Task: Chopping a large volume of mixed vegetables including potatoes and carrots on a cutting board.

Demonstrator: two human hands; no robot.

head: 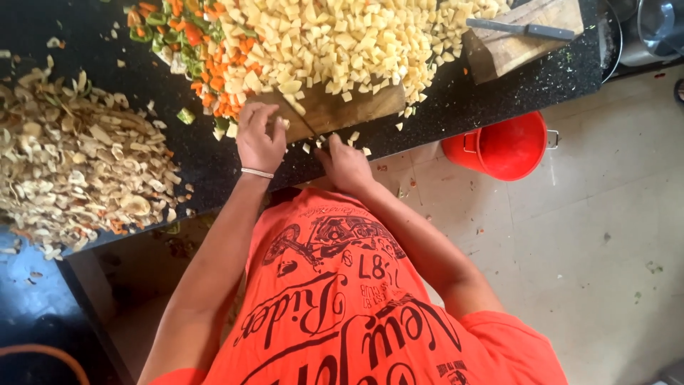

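Nearest the camera is the person's orange shirt (pixel 342 306), with both forearms reaching out over the near edge of the black counter (pixel 214 160). The right hand (pixel 347 162) is clenched around the handle of a knife (pixel 303 125). The blade shows edge-on as a thin dark line, its long axis slanting from that hand away and to the left across the near edge of the wooden cutting board (pixel 356 107). The left hand (pixel 260 139), a thin bangle at its wrist, sits just left of the blade. Its fingers are bent down, pinning a small pale potato piece (pixel 285 122) that is mostly hidden, so the left hand is the nearer one to it. Loose pale cubes lie scattered between the hands.

Beyond them, a big heap of diced potato (pixel 342 43) covers the board, pale yellow and roughly even. It touches diced carrot and green pepper (pixel 203 43) on its left. A pile of peelings (pixel 78 164) spreads along the counter's left end. At the far right corner a second knife (pixel 520 29) rests on another wooden block (pixel 513 50). A red bucket (pixel 506 146) stands on the floor.
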